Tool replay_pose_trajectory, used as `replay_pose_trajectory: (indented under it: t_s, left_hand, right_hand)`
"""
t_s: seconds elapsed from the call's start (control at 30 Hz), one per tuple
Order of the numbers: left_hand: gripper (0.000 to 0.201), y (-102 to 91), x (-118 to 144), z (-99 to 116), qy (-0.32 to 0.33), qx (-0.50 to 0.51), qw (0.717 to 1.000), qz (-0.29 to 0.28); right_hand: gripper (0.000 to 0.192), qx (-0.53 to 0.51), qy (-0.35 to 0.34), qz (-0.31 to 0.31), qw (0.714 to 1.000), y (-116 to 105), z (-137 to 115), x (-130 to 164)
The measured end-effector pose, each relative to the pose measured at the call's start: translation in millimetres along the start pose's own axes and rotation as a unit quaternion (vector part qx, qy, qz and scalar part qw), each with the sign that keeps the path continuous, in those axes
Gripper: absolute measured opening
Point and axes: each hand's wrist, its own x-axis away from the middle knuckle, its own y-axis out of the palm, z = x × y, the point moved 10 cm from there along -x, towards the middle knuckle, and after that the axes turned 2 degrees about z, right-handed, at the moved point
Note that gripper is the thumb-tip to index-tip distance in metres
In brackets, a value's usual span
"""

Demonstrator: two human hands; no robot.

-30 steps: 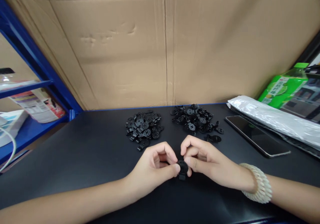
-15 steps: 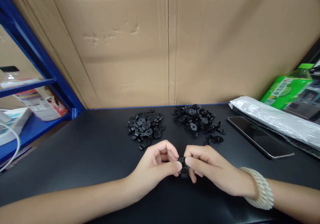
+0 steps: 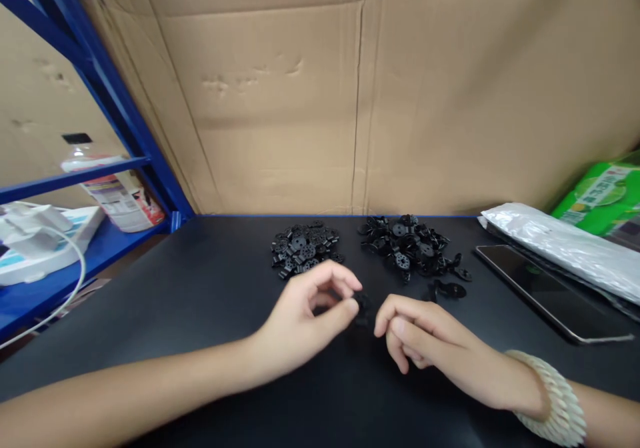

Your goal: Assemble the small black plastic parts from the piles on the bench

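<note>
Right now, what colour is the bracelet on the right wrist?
Cream white, a ribbed coil bracelet, seen in the head view.

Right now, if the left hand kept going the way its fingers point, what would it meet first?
The left hand, pinching a small black part, points up and right. It would probably reach the right-hand pile of black parts first, though depth is unclear.

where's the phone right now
In the head view the phone lies flat on the black table at the right, beside the silver bag and right of the right-hand pile of black parts.
</note>
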Motion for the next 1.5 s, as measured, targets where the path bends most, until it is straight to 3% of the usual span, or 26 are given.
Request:
replay_pose_trajectory:
  t_s: [0.1, 0.23, 0.3, 0.4, 0.5, 0.6, 0.73, 0.8, 0.87, 0.93, 1.0, 1.1, 1.2, 1.3, 1.5]
  left_hand:
    - [0.01, -53.8, -25, 17, 0.07, -0.125, 0.984, 0.103]
    - [0.018, -114.5, -56, 2, 0.061, -0.193, 0.963, 0.177]
    - [0.02, -129.3, -64, -9, 0.055, -0.212, 0.958, 0.185]
    - [0.02, -132.8, -69, -23, 0.047, -0.236, 0.955, 0.172]
    - [0.018, -130.4, -69, -28, 0.048, -0.26, 0.949, 0.171]
    - [0.016, -125.3, -63, -19, 0.062, -0.281, 0.938, 0.191]
    - [0.012, -91.8, -40, 8, 0.111, -0.293, 0.93, 0.193]
    - [0.01, -58.9, -25, 17, 0.132, -0.289, 0.937, 0.145]
    - [0.013, -15.8, -11, 18, 0.149, -0.269, 0.951, 0.036]
    - [0.019, 18.8, 4, 12, 0.152, -0.24, 0.957, -0.066]
    - [0.023, 37.7, 14, 7, 0.151, -0.219, 0.956, -0.126]
    - [0.024, 39.3, 14, -3, 0.128, -0.217, 0.959, -0.134]
    - [0.02, 31.2, 7, -11, 0.094, -0.228, 0.963, -0.11]
    - [0.018, 30.2, 6, -13, 0.081, -0.229, 0.964, -0.11]
    - [0.018, 32.5, 8, -11, 0.083, -0.227, 0.964, -0.115]
  right_hand:
    - [0.032, -0.023, 0.012, 0.0, 1.0, -2, 4, 1]
    - [0.033, -0.029, 0.019, -0.005, 0.999, -1, 7, 3]
    - [0.034, -0.027, 0.026, -0.008, 0.999, -1, 9, 3]
    - [0.035, -0.026, 0.033, -0.008, 0.999, -1, 11, 3]
    - [0.035, -0.026, 0.03, -0.01, 0.999, -1, 11, 4]
    - [0.035, -0.02, 0.026, -0.012, 0.999, 0, 9, 4]
    - [0.034, 0.018, 0.017, -0.013, 1.0, 0, 3, 3]
    - [0.032, 0.052, 0.008, -0.013, 0.999, -3, -2, 2]
    - [0.029, 0.09, 0.0, -0.011, 0.996, -10, -7, 1]
    - [0.026, 0.143, -0.013, 0.001, 0.99, -27, -13, 1]
    - [0.024, 0.21, -0.024, 0.033, 0.977, -54, -18, 2]
    - [0.02, 0.318, -0.009, 0.093, 0.944, -102, -19, 7]
    - [0.015, 0.404, 0.035, 0.105, 0.908, -133, -9, 14]
    - [0.013, 0.444, 0.07, 0.076, 0.89, -141, 4, 18]
    - [0.007, 0.481, 0.076, 0.041, 0.873, -132, 12, 19]
